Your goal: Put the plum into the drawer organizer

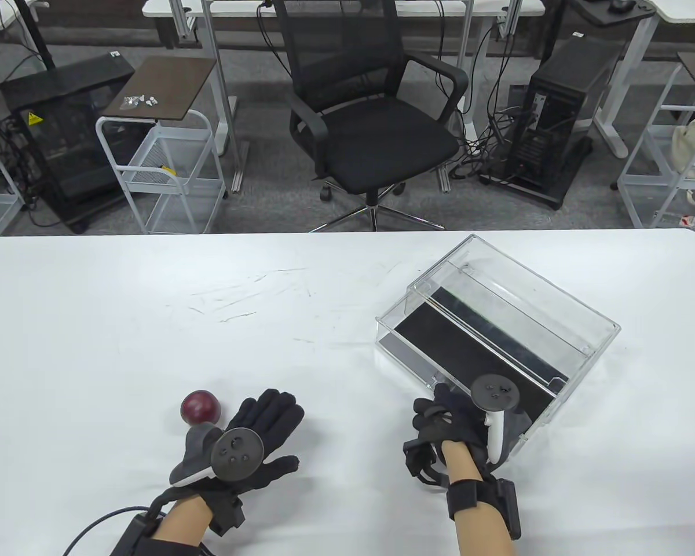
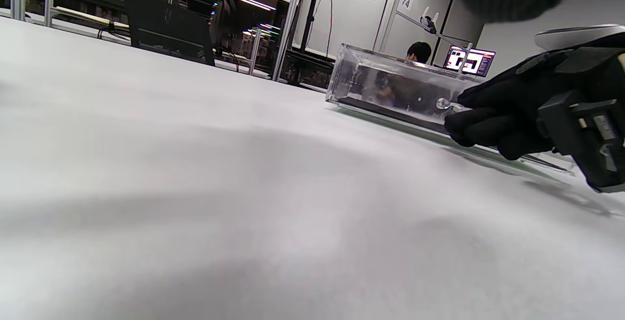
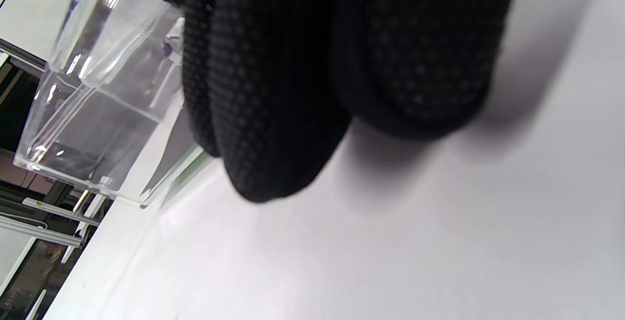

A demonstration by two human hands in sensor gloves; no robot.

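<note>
A: Lower left of the table view: the plum is sitting on the white surface, dark red, round. The left hand is lying just to its right, fingers stretched flat and pointing up-frame, holding nothing. Can't tell whether glove and fruit are touching; the tracker is blocking that edge.

B: Noting the same. Lower right of centre, the right hand is sitting at the near corner of the clear drawer organizer.

A: In the left wrist view, right side of frame, the right hand is curling its fingers around a small round knob on the front of the organizer. Looks like a pinch on the knob.

B: Right wrist view is mostly showing black gloved fingers filling the top of the frame, with the clear organizer wall at upper left.

A: The organizer is sitting at an angle in the right half of the table view, its dark floor showing through the clear walls. The plum is lying well apart from it, across the lower middle of the frame.
</note>
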